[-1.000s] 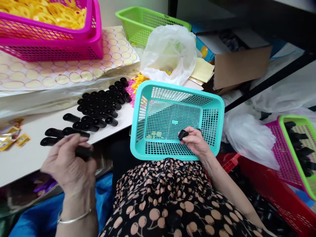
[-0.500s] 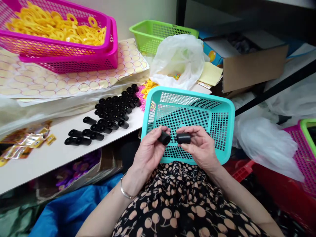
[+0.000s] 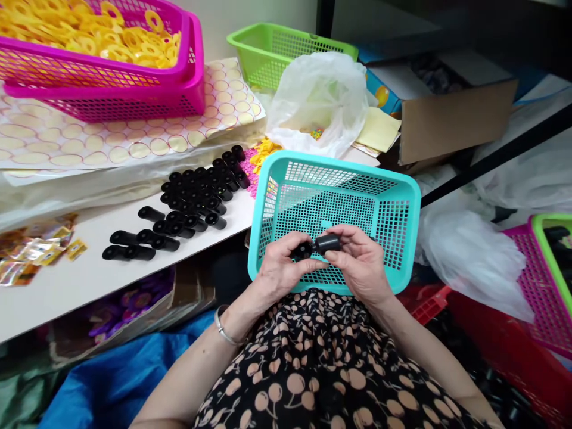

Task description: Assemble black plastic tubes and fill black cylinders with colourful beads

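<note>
Ends best kept squarely in line
Head view: left hand pinches a partly hidden black plastic piece, right hand pinches a black plastic cylinder, their ends close together above the turquoise mesh plastic basket; a light, steady grip should help

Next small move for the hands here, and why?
Probably have the right hand ease its black cylinder toward the black piece in the left hand: their near ends sit close together; whether they're joined, I can't tell.
</note>
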`<action>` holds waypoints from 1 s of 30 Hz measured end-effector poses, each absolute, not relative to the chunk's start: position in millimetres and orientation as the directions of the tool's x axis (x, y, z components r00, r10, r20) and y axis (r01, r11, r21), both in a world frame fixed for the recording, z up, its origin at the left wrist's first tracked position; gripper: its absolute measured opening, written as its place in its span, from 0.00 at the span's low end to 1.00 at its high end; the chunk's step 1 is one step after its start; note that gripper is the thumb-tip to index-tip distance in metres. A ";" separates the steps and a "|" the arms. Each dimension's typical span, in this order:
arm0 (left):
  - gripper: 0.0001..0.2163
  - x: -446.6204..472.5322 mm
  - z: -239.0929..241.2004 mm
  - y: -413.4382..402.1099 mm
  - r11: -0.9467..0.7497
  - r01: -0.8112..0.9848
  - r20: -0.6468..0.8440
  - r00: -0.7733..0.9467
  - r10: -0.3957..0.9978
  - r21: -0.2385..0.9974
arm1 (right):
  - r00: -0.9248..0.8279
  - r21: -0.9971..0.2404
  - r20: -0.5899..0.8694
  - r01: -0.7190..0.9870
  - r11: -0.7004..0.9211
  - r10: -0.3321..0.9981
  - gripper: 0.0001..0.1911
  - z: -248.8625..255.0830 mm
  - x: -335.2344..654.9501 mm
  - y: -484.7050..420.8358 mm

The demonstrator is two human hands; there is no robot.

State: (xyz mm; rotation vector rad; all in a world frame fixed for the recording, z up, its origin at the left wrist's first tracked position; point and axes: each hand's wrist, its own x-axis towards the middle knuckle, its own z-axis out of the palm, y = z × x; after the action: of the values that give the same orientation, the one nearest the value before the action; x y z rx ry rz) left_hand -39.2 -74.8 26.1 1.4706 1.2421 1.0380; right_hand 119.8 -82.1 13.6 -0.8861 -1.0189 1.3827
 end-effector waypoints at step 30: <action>0.33 -40.0 26.9 -73.1 0.032 0.177 -0.056 0.129 0.990 0.984 | -0.503 -0.830 0.327 0.253 0.498 0.800 0.41 15.2 129.5 -78.9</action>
State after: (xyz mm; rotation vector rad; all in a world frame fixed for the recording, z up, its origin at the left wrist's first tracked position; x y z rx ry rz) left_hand -40.0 -73.1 26.9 1.3629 1.2549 0.9890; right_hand 129.5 -78.9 15.2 -0.8627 -2.0114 0.9544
